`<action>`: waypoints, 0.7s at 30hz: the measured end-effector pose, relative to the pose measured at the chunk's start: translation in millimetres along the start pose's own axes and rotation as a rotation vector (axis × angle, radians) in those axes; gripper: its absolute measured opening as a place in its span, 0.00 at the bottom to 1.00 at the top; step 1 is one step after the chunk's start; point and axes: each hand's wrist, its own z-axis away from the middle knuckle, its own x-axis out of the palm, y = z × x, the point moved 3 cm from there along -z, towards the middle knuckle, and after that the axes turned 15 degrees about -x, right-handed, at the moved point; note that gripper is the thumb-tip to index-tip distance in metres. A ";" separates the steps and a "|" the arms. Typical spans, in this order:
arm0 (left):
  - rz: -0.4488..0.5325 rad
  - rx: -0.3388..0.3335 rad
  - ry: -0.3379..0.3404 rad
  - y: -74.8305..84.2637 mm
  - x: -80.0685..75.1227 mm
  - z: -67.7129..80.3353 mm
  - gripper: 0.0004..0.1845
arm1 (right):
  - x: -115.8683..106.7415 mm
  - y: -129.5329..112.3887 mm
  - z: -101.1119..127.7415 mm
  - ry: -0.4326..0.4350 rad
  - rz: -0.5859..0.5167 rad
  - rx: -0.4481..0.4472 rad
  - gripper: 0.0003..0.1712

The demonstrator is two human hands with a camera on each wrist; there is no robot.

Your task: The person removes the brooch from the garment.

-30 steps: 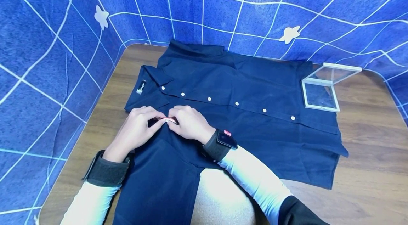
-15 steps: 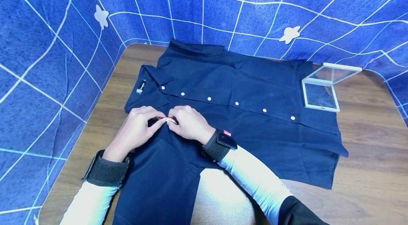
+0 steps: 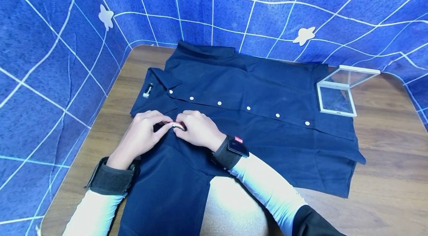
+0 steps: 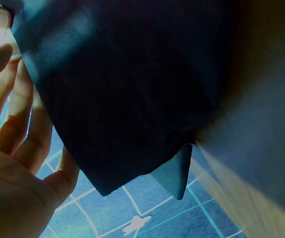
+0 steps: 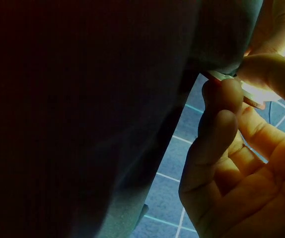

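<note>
At the near-left shoulder of the shirt [image 3: 254, 117] both hands meet: my left hand [image 3: 142, 137] and right hand [image 3: 198, 130] each pinch a small pale clip-like piece [image 3: 178, 125] against the fabric, fingers curled. I can't tell exactly what the piece is. Shirt lies flat, buttoned, across the desk [image 3: 384, 176]; soft, limp, light, best held at seams. Clear hinged case [image 3: 336, 100] sits open beside the hem.

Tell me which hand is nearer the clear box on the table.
Right. The right hand rests on the navy shirt, across the shirt from the clear box; the left hand is farther away, beside it.
</note>
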 end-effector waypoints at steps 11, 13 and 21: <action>-0.001 0.017 0.014 0.4 -0.3 -0.3 0.03 | -10.7 6.8 4.2 -0.068 -0.007 0.002 0.10; 0.000 0.016 0.013 0.7 -0.2 -0.4 0.03 | -13.8 8.1 5.4 -0.083 -0.002 0.000 0.11; 0.008 0.013 0.013 0.4 -0.3 -0.1 0.03 | -19.5 10.1 9.5 -0.098 -0.017 -0.022 0.11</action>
